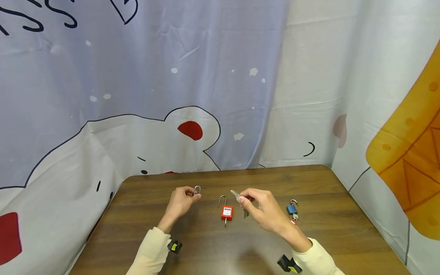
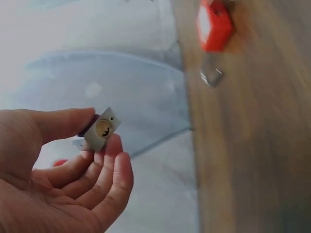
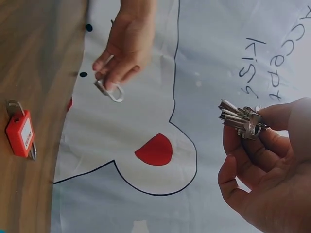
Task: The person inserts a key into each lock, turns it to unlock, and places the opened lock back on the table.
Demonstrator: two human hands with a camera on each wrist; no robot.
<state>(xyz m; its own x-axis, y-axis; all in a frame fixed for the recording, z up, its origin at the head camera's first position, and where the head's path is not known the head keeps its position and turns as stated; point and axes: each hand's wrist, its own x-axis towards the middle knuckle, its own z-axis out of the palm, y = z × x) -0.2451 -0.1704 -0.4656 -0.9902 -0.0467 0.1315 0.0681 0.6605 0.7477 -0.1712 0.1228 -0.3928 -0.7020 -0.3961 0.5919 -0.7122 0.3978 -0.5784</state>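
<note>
My left hand pinches a small silver padlock between thumb and fingers. Its curved shackle points up in the head view, and its round brass keyhole shows in the left wrist view. A short way to the right, my right hand holds a bunch of silver keys by one end, with their blades pointing toward the padlock. Keys and padlock are apart. Between the hands, on the table, lies a red padlock with a white label, its shackle raised and a key sticking out of its bottom.
On the wooden table, a blue padlock with its shackle swung open lies right of my right hand, a key and a small red item by it. Slim dark metal pieces lie beside the right fingers. A printed curtain hangs behind.
</note>
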